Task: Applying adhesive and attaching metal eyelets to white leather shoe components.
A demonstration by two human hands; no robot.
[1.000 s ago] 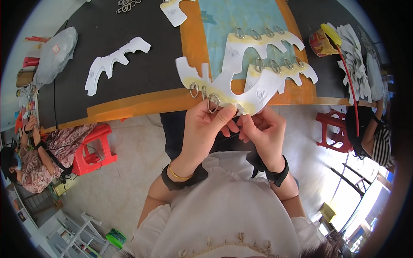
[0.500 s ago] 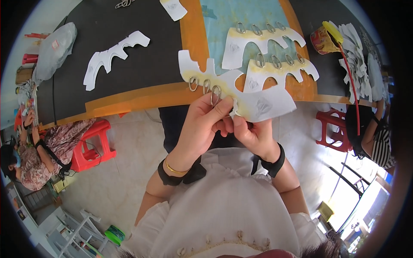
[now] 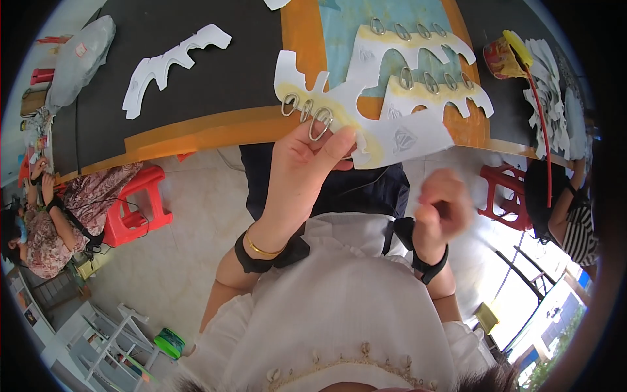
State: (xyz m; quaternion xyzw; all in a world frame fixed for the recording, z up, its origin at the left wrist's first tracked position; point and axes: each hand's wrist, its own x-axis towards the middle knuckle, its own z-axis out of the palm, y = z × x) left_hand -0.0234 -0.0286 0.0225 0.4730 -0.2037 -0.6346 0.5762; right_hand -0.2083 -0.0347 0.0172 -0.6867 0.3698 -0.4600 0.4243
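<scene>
My left hand [image 3: 313, 157] is closed on a white scalloped paper cutout [image 3: 411, 140] with a grey printed mark and yellowish glue stains. Silver wire clips [image 3: 321, 124] sit along its near edge, beside my fingers. Off to the right, apart from the cutout, is my right hand [image 3: 445, 212], its fingers curled and smeared by motion. Beyond lie two similar cutouts on the table, an upper one [image 3: 366, 59] and a lower one [image 3: 408, 98], each with several clips along its top edge. A stack of plain cutouts [image 3: 160, 68] rests on the dark surface at the left.
Orange tape [image 3: 215, 124] edges the dark table, around a light blue sheet [image 3: 333, 39]. At right stand a glue pot [image 3: 503, 59] with a red-handled brush and a pile of white cutouts [image 3: 547, 98]. Plastic bag [image 3: 81, 59] at far left. People sit at both sides.
My right hand has let go of the cutout and moved right and down. My left hand keeps hold of it. The table things appear slightly higher in the view.
</scene>
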